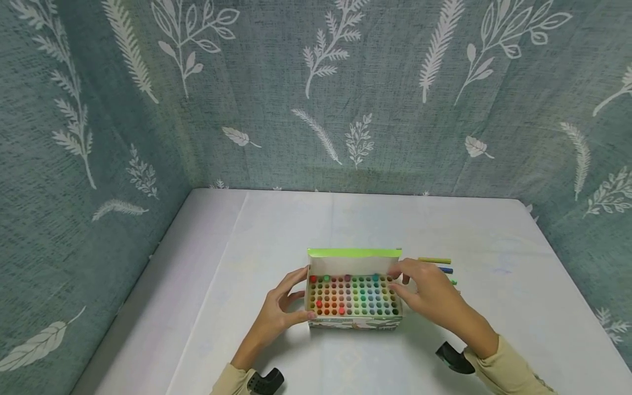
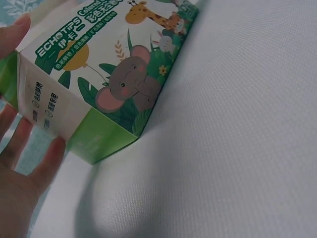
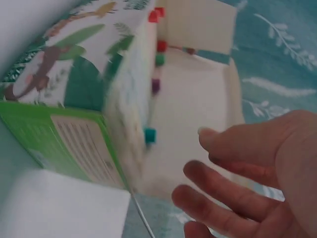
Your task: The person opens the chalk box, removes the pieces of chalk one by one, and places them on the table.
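Observation:
A cardboard box (image 1: 351, 323) printed with animals stands on the table with its lid (image 1: 354, 262) raised at the back. Inside is a grid of round holes, and several coloured sticks, which look like chalk, poke above it, such as a teal stick (image 3: 150, 135). My left hand (image 1: 275, 311) grips the box's left end, its thumb at the front corner and fingers along the side (image 2: 54, 106). Over the right end hovers my right hand (image 1: 428, 291); in the right wrist view its thumb and fingers are apart with nothing between them.
Right of the box lie several loose sticks, among them a yellow-green stick (image 1: 434, 260) and a blue stick (image 1: 446, 270), partly behind the right hand. A white cloth covers the table (image 1: 237, 247). Leaf-patterned fabric (image 1: 276, 131) hangs around its back and sides.

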A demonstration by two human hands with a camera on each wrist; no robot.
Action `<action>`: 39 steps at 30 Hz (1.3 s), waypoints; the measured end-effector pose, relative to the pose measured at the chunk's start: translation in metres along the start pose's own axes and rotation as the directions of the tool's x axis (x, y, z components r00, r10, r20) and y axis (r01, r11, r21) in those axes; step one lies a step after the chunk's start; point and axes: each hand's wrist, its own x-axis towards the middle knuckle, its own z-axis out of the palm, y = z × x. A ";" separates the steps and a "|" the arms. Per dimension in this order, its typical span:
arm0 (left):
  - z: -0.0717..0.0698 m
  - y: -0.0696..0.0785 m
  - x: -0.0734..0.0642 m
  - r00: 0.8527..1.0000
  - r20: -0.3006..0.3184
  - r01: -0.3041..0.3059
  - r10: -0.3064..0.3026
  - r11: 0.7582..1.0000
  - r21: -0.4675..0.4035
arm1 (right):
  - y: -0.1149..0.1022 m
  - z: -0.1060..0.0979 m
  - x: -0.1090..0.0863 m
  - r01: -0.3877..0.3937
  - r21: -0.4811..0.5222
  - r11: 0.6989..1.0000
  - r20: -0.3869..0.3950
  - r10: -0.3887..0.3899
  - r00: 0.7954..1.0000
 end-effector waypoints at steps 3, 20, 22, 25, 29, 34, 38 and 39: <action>0.000 0.000 0.000 1.000 -0.002 0.000 0.000 1.000 0.000 | -0.003 0.011 0.003 -0.024 -0.036 0.999 -0.001 0.024 1.000; 0.001 -0.001 0.000 1.000 0.013 0.003 -0.003 1.000 -0.012 | -0.008 0.051 0.006 -0.115 -0.272 0.955 -0.095 0.092 0.991; 0.000 0.000 -0.001 1.000 0.011 0.003 -0.003 1.000 -0.011 | -0.009 0.052 0.007 -0.129 -0.270 0.954 -0.106 0.104 0.989; 0.000 0.001 -0.001 1.000 0.007 0.002 -0.002 1.000 -0.009 | -0.011 0.054 0.008 -0.161 -0.264 0.951 -0.129 0.131 0.983; 0.000 0.001 -0.001 1.000 0.010 -0.004 0.004 1.000 -0.005 | -0.012 0.055 0.010 -0.204 -0.270 0.941 -0.160 0.165 0.973; -0.001 -0.001 -0.001 1.000 0.009 -0.001 0.001 1.000 -0.007 | -0.013 0.057 0.012 -0.227 -0.286 0.931 -0.169 0.184 0.968; -0.001 -0.001 -0.001 1.000 0.009 -0.010 0.010 1.000 -0.002 | -0.013 0.058 0.012 -0.239 -0.263 0.935 -0.161 0.202 0.966; -0.001 -0.001 -0.001 1.000 0.010 -0.012 0.012 1.000 -0.001 | -0.014 0.058 0.012 -0.241 -0.254 0.937 -0.159 0.205 0.966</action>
